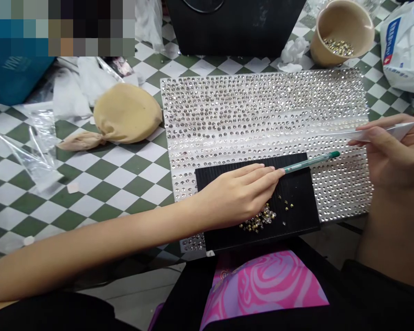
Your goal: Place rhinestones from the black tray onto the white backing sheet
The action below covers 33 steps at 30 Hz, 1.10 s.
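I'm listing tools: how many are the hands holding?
2: a green stick in the left hand and a pale pointed tool in the right hand. More could be hidden.

At one studded sheet [227,110] are two hands [236,195] [393,147], one pen [308,162], one white tool [405,130], one black pad [303,202], one cup [318,50].

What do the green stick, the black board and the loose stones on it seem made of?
Green stick: probably plastic; smooth, with a slight sheen.
Black board: perhaps coated card or leatherette; mostly matte, with fine ribbed grain.
Loose stones: likely glass or acrylic; shiny, sparkling, some gold-coloured.
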### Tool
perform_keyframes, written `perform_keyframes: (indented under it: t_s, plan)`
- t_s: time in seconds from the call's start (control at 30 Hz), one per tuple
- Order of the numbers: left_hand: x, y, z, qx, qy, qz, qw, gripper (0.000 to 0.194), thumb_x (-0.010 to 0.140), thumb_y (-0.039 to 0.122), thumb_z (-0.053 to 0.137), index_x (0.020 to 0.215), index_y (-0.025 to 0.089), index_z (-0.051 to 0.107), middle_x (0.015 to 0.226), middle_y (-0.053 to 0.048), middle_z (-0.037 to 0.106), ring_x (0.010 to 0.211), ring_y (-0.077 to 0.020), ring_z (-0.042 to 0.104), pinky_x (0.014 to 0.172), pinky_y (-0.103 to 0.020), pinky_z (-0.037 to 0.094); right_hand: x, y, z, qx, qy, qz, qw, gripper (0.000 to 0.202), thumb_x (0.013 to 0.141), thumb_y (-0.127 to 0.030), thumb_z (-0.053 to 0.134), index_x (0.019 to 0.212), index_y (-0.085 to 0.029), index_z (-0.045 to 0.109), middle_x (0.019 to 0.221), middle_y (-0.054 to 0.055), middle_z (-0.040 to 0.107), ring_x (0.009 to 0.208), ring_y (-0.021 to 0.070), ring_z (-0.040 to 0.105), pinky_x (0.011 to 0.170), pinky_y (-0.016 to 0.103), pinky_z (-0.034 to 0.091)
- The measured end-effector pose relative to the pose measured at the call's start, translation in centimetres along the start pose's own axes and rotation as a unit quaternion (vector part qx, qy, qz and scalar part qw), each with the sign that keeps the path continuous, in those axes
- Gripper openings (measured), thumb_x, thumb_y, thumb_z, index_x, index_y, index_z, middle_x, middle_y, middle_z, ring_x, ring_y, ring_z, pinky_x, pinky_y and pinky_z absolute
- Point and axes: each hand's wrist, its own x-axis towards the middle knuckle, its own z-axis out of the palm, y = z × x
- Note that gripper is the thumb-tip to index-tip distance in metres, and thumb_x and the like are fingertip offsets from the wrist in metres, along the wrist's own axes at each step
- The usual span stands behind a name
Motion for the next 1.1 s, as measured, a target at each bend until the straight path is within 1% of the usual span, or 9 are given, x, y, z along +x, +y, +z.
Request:
perform_keyframes:
  t_s: [0.2,0.33,0.57,0.73,0.9,1.1]
  plan:
    - [0.1,0.0,0.0,0.001,0.001,0.0,1.0,0.031,0.091,0.017,0.048,0.117,0.003,0.056,0.127,-0.009,0.057,0.113,-0.0167,0.057,0.103,-0.029,0.05,-0.3,0.4,-0.2,-0.008,-0.002,0.035,0.999,0.01,0.067,-0.014,0.07,0.076,-0.013,0.072,0.063,0.004,0.062,0.053,0.0139,0.059,0.052,0.027,0.045]
    - [0.1,0.0,0.0,0.009,0.006,0.001,1.0,0.03,0.09,0.017,0.048,0.116,0.004,0.057,0.126,-0.008,0.058,0.112,-0.0159,0.058,0.102,-0.028,0.05,-0.4,0.7,-0.2,-0.007,-0.001,0.021,1.0,0.009,0.067,-0.014,0.07,0.075,-0.013,0.071,0.063,0.004,0.062,0.052,0.013,0.058,0.051,0.026,0.044]
    - [0.1,-0.1,0.0,0.005,0.003,0.002,1.0,0.031,0.091,0.017,0.048,0.117,0.003,0.057,0.127,-0.008,0.058,0.112,-0.0163,0.058,0.102,-0.029,0.051,-0.5,0.7,-0.1,-0.005,0.001,0.02,1.0,0.009,0.066,-0.014,0.072,0.075,-0.012,0.071,0.065,0.006,0.063,0.053,0.0147,0.059,0.05,0.027,0.045]
    - [0.1,0.0,-0.1,0.006,0.0,0.0,1.0,0.031,0.091,0.018,0.047,0.117,0.004,0.057,0.127,-0.008,0.058,0.112,-0.0161,0.057,0.102,-0.029,0.051,-0.6,0.6,-0.1,-0.01,-0.011,0.029,0.999,0.01,0.067,-0.014,0.072,0.076,-0.012,0.071,0.065,0.006,0.063,0.055,0.0151,0.06,0.05,0.027,0.046]
    - [0.1,0.0,-0.1,0.01,0.002,0.003,1.0,0.031,0.092,0.018,0.045,0.117,0.004,0.058,0.127,-0.007,0.058,0.112,-0.0158,0.058,0.102,-0.028,0.05,-0.5,1.0,-0.3,0.005,0.032,0.003,0.999,0.008,0.063,-0.012,0.07,0.071,-0.013,0.071,0.062,0.005,0.062,0.052,0.015,0.058,0.048,0.027,0.045]
    - [0.1,-0.1,-0.2,0.011,-0.003,0.004,1.0,0.031,0.091,0.016,0.045,0.117,0.004,0.057,0.128,-0.008,0.057,0.113,-0.0162,0.057,0.103,-0.029,0.05,-0.5,1.2,-0.5,-0.003,0.034,0.013,0.999,0.009,0.063,-0.015,0.072,0.071,-0.013,0.071,0.062,0.005,0.062,0.053,0.0164,0.06,0.05,0.028,0.047]
